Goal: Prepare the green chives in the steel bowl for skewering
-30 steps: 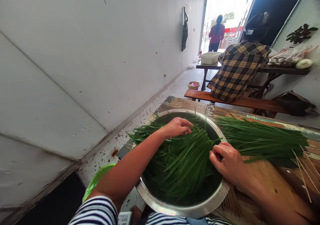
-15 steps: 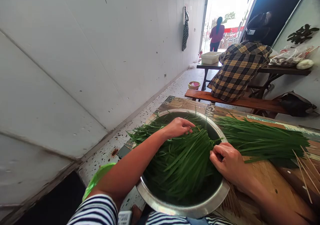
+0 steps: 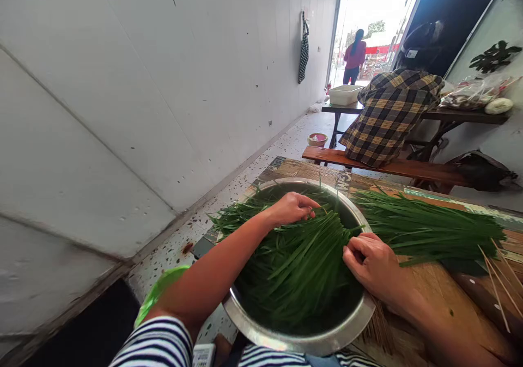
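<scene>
A wide metal bowl (image 3: 261, 331) holds a heap of long green garlic chives (image 3: 302, 263). My left hand (image 3: 292, 209) reaches over the bowl, its fingers curled and the index finger pressing at the far end of a fanned row of chives. At the right rim, my right hand (image 3: 370, 255) is closed, thumb against bent fingers, on the near end of that same row. The chives lie side by side between both hands, their leaves hanging toward me. Whether a thin stick runs through them is hidden by the leaves and fingers.
A second pile of chives (image 3: 441, 222) lies right of the bowl on the wooden table (image 3: 433, 285), near loose thin wooden sticks (image 3: 496, 285). More sticks (image 3: 378, 329) lie under the bowl's right side. A person in a plaid shirt (image 3: 392, 114) sits on a bench (image 3: 429, 172) ahead.
Almost nothing differs. Both hands keep their places on the row of chives, and the bowl has not moved.
</scene>
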Motion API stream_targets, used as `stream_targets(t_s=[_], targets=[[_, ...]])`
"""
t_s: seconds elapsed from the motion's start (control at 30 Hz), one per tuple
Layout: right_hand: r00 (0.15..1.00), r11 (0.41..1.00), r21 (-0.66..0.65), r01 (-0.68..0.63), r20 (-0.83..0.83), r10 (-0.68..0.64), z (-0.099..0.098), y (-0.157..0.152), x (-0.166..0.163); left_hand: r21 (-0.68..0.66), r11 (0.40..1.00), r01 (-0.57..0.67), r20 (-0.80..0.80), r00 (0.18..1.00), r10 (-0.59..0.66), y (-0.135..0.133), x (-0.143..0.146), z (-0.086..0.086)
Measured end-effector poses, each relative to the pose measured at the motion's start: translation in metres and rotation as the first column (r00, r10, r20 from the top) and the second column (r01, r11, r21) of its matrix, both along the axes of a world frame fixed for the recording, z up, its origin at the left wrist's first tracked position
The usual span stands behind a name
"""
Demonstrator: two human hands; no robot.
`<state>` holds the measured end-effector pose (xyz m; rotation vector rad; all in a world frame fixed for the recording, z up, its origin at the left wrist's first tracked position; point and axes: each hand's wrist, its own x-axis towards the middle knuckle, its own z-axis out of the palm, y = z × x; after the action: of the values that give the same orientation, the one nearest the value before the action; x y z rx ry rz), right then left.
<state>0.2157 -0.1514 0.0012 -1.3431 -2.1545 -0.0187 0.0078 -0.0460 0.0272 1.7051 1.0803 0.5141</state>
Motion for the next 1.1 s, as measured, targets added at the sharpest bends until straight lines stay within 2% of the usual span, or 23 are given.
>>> stream_targets(t_s=[0.13, 0.27, 0.33, 0.47, 0.5, 0.57, 0.63, 0.67, 0.8, 0.93, 1.1], targets=[[1.0, 1.0, 0.002, 0.012, 0.003, -0.012, 0.0, 0.0, 0.0, 0.043, 0.999, -0.012, -0.026, 1.0, 0.013, 0.0, 0.0, -0.001], [1.0, 1.0, -0.006, 0.009, 0.002, -0.009, 0.001, -0.001, 0.0, 0.143, 0.99, 0.008, -0.077, 0.997, 0.003, -0.002, 0.0, -0.003], [1.0, 1.0, -0.005, 0.01, 0.0, -0.01, 0.001, -0.001, 0.0, 0.219, 0.973, 0.076, -0.106, 0.993, -0.054, -0.005, -0.001, 0.001], [1.0, 1.0, 0.001, 0.01, -0.001, -0.01, 0.0, 0.0, 0.001, 0.339, 0.9, 0.274, -0.161, 0.96, -0.231, -0.007, -0.006, 0.014], [1.0, 1.0, 0.0, 0.006, 0.001, -0.006, 0.0, 0.0, 0.001, 0.36, 0.895, 0.264, -0.172, 0.961, -0.214, -0.005, -0.008, 0.016], [1.0, 1.0, 0.0, -0.001, 0.005, 0.001, -0.001, 0.0, 0.001, 0.408, 0.9, 0.155, -0.214, 0.974, -0.071, 0.0, -0.012, 0.015], [1.0, 1.0, 0.004, -0.002, 0.006, 0.002, -0.001, 0.0, 0.001, 0.47, 0.881, 0.057, -0.302, 0.948, 0.1, 0.007, -0.014, 0.008], [1.0, 1.0, 0.007, -0.001, 0.005, 0.001, -0.001, 0.0, 0.001, 0.499, 0.865, 0.058, -0.362, 0.92, 0.148, 0.01, -0.014, 0.003], [1.0, 1.0, 0.011, -0.004, 0.004, 0.004, -0.001, 0.001, 0.001, 0.541, 0.816, 0.203, -0.586, 0.787, 0.193, 0.016, -0.008, -0.012], [1.0, 1.0, 0.019, -0.009, 0.002, 0.009, 0.0, 0.001, 0.0, 0.528, 0.798, 0.29, -0.704, 0.675, 0.22, 0.013, 0.0, -0.012], [1.0, 1.0, 0.023, -0.008, 0.005, 0.008, 0.001, 0.001, -0.001, 0.546, 0.774, 0.32, -0.732, 0.631, 0.255, 0.005, 0.005, -0.007]])
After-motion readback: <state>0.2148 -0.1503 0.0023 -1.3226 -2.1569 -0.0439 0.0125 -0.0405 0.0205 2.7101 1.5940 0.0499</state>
